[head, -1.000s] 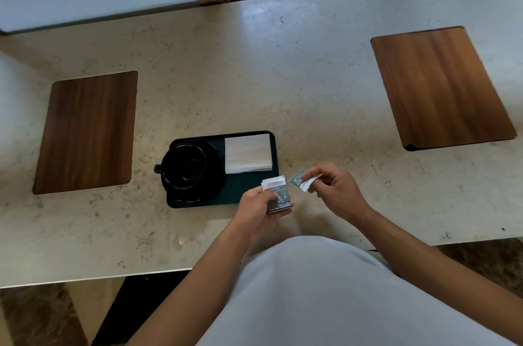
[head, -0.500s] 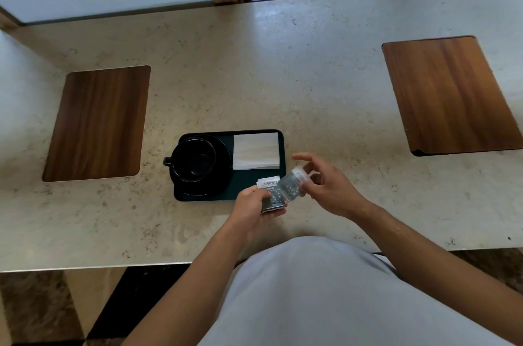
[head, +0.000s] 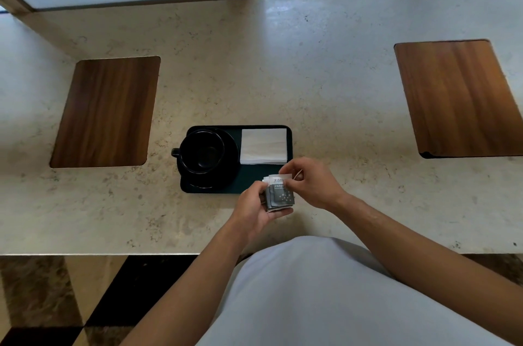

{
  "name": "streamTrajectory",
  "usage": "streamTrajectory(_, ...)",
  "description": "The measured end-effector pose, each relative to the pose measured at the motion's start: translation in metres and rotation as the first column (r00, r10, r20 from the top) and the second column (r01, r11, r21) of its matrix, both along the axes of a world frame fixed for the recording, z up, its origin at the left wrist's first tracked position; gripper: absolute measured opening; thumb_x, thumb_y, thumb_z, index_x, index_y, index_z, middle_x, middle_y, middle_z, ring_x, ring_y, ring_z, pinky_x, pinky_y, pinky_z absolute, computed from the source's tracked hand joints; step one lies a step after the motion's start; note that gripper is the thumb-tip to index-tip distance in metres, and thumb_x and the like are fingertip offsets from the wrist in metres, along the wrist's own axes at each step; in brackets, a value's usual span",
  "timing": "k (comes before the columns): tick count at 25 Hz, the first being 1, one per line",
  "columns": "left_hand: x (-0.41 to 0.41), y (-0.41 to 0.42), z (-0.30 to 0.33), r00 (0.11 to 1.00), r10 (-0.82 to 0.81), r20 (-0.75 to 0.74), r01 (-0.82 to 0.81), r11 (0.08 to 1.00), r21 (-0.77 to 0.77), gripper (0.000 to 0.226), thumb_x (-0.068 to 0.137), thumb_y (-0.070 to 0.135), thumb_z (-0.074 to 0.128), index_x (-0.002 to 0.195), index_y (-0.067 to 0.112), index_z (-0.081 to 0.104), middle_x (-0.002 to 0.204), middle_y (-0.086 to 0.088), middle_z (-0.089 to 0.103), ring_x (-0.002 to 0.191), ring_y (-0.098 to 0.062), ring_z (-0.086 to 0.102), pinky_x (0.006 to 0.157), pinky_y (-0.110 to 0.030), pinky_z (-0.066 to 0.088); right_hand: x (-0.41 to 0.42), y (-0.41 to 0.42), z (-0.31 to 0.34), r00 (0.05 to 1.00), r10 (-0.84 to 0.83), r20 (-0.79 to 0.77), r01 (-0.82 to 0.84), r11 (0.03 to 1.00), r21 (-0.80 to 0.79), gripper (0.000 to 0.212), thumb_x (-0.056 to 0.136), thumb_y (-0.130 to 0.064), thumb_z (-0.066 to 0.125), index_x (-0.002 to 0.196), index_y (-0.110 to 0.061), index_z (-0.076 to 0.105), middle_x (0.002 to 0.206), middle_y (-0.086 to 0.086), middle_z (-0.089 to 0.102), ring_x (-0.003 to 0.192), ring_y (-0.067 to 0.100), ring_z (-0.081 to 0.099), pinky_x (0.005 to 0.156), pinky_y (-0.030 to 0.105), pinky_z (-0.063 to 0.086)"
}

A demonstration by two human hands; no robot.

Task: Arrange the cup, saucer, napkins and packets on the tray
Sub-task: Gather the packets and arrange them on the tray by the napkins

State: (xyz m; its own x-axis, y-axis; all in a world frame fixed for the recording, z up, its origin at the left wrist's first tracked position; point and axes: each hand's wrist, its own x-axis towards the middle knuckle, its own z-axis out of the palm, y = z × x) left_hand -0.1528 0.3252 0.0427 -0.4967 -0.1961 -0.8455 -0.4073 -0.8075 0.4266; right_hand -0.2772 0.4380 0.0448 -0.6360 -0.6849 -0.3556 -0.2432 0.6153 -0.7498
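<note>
A dark tray [head: 256,177] lies on the stone counter. On its left half a black cup [head: 202,152] stands on a black saucer [head: 229,164], handle pointing left. White napkins [head: 263,145] fill the tray's far right corner. Over the tray's near right corner my left hand [head: 254,211] grips a small stack of grey-and-white packets [head: 278,193]. My right hand [head: 310,183] pinches the top of that stack from the right, fingers closed on the packets.
Two wooden mats lie on the counter, one at the left [head: 106,112] and one at the far right [head: 460,98]. The counter's near edge [head: 113,254] runs just below my hands. Windows line the far side.
My right hand has carried its single packet leftward onto the stack in my left hand, and both hands now meet at the stack. The view has shifted slightly.
</note>
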Motion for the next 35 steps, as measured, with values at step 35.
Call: streamTrajectory(35,0.005,-0.048,-0.028,0.999,-0.032,-0.041,0.030,0.999,-0.044,0.029,0.103,-0.001,0.042,0.121,-0.005,0.065,0.111,-0.024,0.076,0.103,-0.034,0.075,0.081,-0.043,0.063,0.022,-0.017,-0.033,0.835,-0.377,0.401,0.386,0.921,0.061,0.011,0.090,-0.027,0.077,0.091,-0.016,0.076,0.084,-0.001,0.077,0.067,0.003,0.071,0.055,0.015,0.051)
